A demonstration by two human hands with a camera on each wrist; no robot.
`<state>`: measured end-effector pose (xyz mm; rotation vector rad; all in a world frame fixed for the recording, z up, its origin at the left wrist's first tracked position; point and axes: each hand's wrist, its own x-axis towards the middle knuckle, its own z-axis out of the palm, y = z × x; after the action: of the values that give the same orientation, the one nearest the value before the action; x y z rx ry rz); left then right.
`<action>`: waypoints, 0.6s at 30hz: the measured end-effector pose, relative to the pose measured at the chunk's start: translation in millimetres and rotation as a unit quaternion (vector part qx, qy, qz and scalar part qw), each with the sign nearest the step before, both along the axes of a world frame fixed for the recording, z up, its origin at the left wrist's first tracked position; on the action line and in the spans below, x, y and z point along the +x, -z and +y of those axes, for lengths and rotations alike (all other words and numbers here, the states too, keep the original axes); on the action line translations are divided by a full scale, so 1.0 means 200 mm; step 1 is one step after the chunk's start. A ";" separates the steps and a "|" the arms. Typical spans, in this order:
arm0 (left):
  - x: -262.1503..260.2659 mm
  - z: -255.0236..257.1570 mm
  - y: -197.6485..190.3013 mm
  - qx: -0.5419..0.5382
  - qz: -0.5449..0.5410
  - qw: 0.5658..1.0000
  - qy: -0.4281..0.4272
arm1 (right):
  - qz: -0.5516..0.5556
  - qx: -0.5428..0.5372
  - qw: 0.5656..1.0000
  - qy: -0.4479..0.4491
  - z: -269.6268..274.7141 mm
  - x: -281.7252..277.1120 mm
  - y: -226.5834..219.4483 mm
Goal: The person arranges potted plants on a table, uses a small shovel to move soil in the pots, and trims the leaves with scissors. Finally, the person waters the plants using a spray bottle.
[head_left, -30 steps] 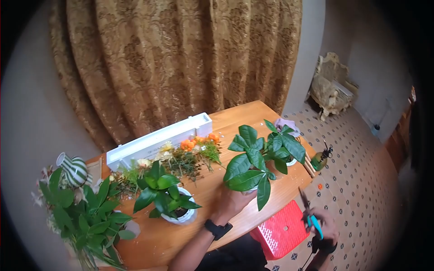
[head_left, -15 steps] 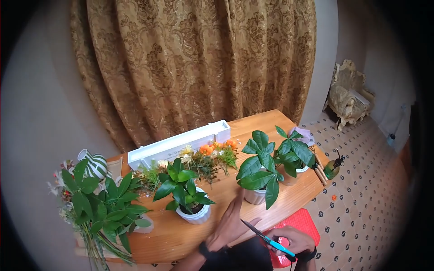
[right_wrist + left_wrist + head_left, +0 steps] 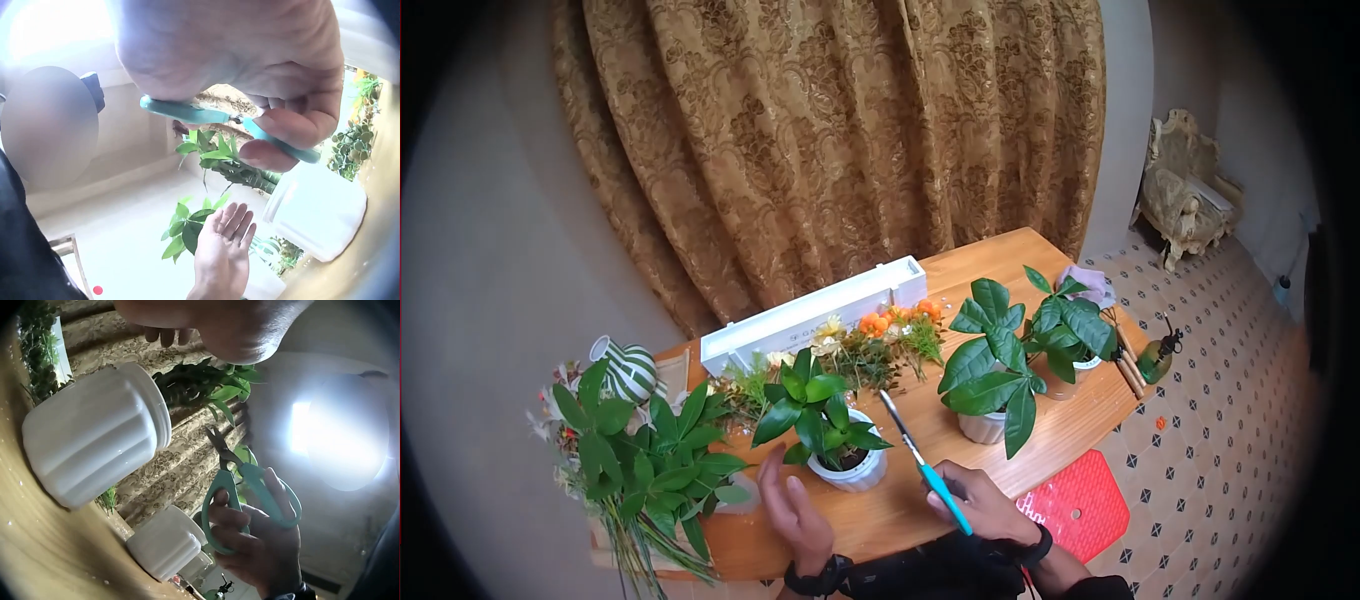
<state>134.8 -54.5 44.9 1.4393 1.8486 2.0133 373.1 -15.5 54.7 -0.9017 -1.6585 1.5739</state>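
Note:
My right hand (image 3: 983,503) grips teal-handled scissors (image 3: 941,491) on the near side of the table, blades pointing up toward a potted plant (image 3: 808,413) in a white ribbed pot (image 3: 852,474). In the left wrist view the fingers of the right hand (image 3: 262,544) are through the scissors' handles and the blades (image 3: 220,447) stand slightly apart. Left of that pot, my left hand (image 3: 796,515) is raised with its fingers extended and holds nothing. The right wrist view shows the left hand (image 3: 222,259) palm visible, with leaves behind it.
Two more potted plants (image 3: 984,428) stand at the table's right. A white planter box (image 3: 815,314) and cut flowers (image 3: 870,350) lie behind. At left are a leafy bunch (image 3: 665,470) and a striped vase (image 3: 629,372). A red stool (image 3: 1082,506) and spray bottle (image 3: 1157,357) are at right.
Both hands have moved left, the left one away from the middle potted plant to beside the left pot. The scissors have come up from near the stool to over the table. The head view has shifted.

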 end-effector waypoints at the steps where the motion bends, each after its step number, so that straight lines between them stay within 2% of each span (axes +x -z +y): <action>1: -0.01 0.04 0.00 0.028 -0.070 0.997 0.021 | -0.031 0.014 0.999 0.000 0.00 -0.01 -0.05; 2: -0.02 0.08 0.00 0.055 -0.141 0.988 0.041 | -0.031 0.014 0.999 0.003 0.00 -0.01 -0.07; 3: -0.03 0.11 0.02 0.055 -0.141 0.988 0.044 | -0.057 0.042 0.997 0.006 0.00 -0.02 -0.09; 5: -0.09 0.18 0.08 0.095 -0.257 0.956 0.099 | -0.083 0.070 0.994 0.012 0.00 -0.03 -0.10; 6: -0.12 0.21 0.10 0.095 -0.257 0.956 0.101 | -0.091 0.076 0.993 0.011 0.00 -0.04 -0.10; 8: -0.19 0.27 0.15 0.059 -0.417 0.883 0.206 | -0.098 0.082 0.992 0.012 0.00 -0.04 -0.11; 9: -0.22 0.29 0.19 0.059 -0.417 0.883 0.206 | -0.104 0.083 0.991 0.013 0.00 -0.04 -0.11; 11: -0.28 0.34 0.27 -0.027 -0.242 0.939 0.244 | -0.109 0.085 0.990 0.015 0.00 -0.05 -0.12; 12: -0.32 0.38 0.33 -0.026 -0.242 0.938 0.245 | -0.105 0.094 0.990 0.022 0.01 -0.05 -0.13; 13: -0.37 0.43 0.40 -0.042 -0.344 0.890 0.297 | -0.101 0.104 0.989 0.029 0.01 -0.05 -0.13; 15: -0.42 0.46 0.45 -0.056 -0.440 0.827 0.347 | -0.119 0.101 0.987 0.030 0.01 -0.04 -0.15; 18: -0.47 0.47 0.52 -0.109 -0.357 0.850 0.373 | -0.135 0.098 0.986 0.029 0.02 -0.04 -0.15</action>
<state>41.6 40.2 -60.0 0.9159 0.9458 1.5395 365.8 -12.4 83.9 -1.0843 -1.9166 1.2671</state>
